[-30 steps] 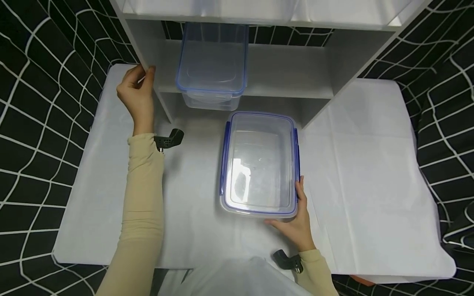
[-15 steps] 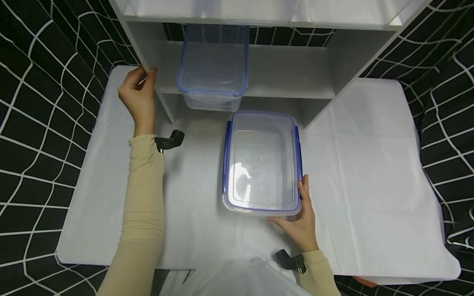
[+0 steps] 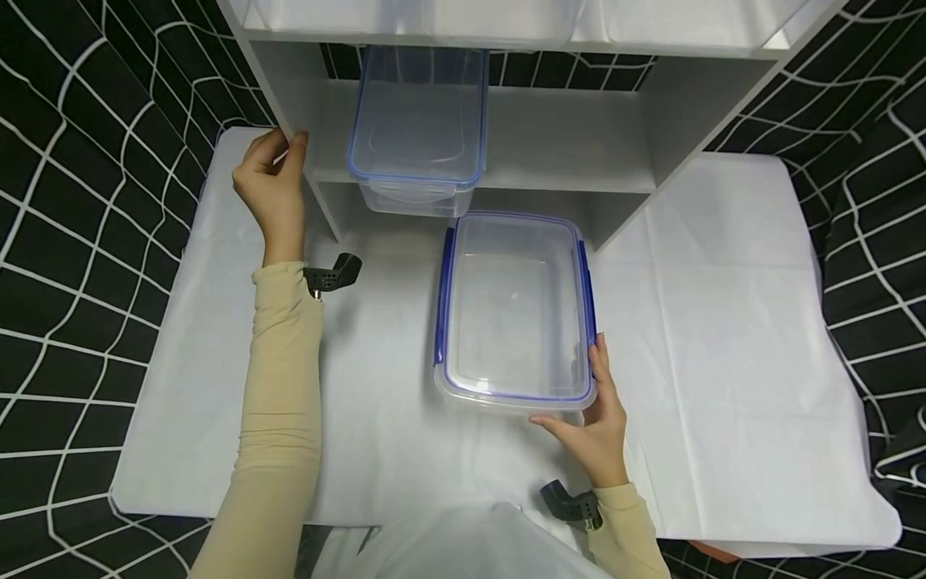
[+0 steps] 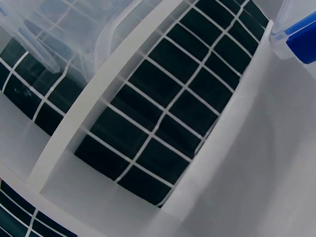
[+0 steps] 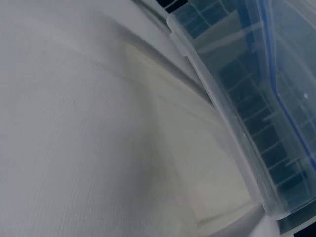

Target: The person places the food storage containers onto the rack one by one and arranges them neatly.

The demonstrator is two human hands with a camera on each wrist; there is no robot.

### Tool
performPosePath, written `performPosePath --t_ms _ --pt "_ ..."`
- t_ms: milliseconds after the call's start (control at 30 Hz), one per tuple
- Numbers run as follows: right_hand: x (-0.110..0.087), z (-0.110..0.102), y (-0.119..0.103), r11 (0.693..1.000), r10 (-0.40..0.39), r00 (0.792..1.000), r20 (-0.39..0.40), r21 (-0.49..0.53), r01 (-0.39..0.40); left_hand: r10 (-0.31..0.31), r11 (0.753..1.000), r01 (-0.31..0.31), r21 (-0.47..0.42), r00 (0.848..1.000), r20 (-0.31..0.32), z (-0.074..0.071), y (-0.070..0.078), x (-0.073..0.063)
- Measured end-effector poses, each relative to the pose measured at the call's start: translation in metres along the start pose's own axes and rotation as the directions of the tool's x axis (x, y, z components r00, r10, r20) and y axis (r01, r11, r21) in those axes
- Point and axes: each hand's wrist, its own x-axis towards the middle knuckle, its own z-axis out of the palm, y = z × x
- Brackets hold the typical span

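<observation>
A clear lidded food container (image 3: 515, 314) with a blue seal and blue side latches lies flat before the shelf unit, its far end at the lower compartment. My right hand (image 3: 596, 434) is at its near right corner, fingers extended along the right side and thumb by the front edge. In the right wrist view, the container's clear wall (image 5: 232, 133) shows, but no fingers. My left hand (image 3: 275, 189) pinches the front edge of the shelf unit's left side panel (image 3: 264, 84). The left wrist view shows part of the container's blue latch (image 4: 302, 40).
A second clear lidded container (image 3: 419, 129) stands on the middle shelf (image 3: 564, 137), jutting past its front edge. The white-covered table (image 3: 731, 362) extends on both sides. Black netting-patterned walls (image 3: 72, 322) surround it. The shelf unit's top board (image 3: 506, 20) overhangs the compartments.
The lidded container has slid slightly forward and to the right, toward the shelf unit, with my right hand following. My left hand stays on the side panel.
</observation>
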Motion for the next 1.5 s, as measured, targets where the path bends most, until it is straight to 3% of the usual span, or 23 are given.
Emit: performPosePath --t_ms 100,300,467,567,700,800,1000,1233,1500 --pt "0.0 0.0 -0.001 0.999 0.001 1.0 -0.022 0.035 0.0 0.0 1.0 0.0 -0.004 1.0 0.001 0.0 -0.001 0.0" --pt "-0.001 -0.006 -0.004 0.997 -0.047 0.997 -0.065 0.055 0.05 0.073 0.997 -0.073 0.014 0.997 0.012 0.001 -0.001 -0.001" --pt "-0.004 -0.017 0.002 0.996 -0.055 0.994 -0.09 0.062 0.061 0.044 0.999 -0.044 -0.004 0.999 -0.002 0.001 0.002 -0.002" --pt "-0.01 -0.021 0.008 0.996 -0.05 0.994 -0.1 0.069 0.057 0.063 0.998 -0.063 0.005 0.998 -0.002 0.001 0.002 -0.003" --pt "-0.02 -0.019 0.014 0.999 -0.037 0.996 -0.087 0.018 0.039 0.04 0.999 -0.04 -0.005 0.999 -0.001 0.001 0.002 -0.003" --pt "-0.026 -0.016 0.015 1.0 -0.003 0.998 -0.071 -0.024 0.001 0.02 1.0 -0.02 -0.018 1.0 0.001 0.001 0.001 -0.003" --pt "-0.026 -0.012 0.016 0.986 0.153 0.987 -0.057 -0.058 -0.156 -0.03 0.998 0.03 -0.062 1.0 -0.004 0.002 0.0 -0.002" --pt "-0.022 -0.009 0.012 0.954 0.254 0.964 -0.076 -0.146 -0.263 0.052 0.998 -0.052 -0.028 0.999 0.004 0.003 -0.002 -0.004" --pt "-0.003 -0.003 -0.007 0.968 0.088 0.995 -0.04 -0.231 -0.095 -0.013 0.998 0.013 -0.059 1.0 -0.002 0.002 -0.004 -0.001"
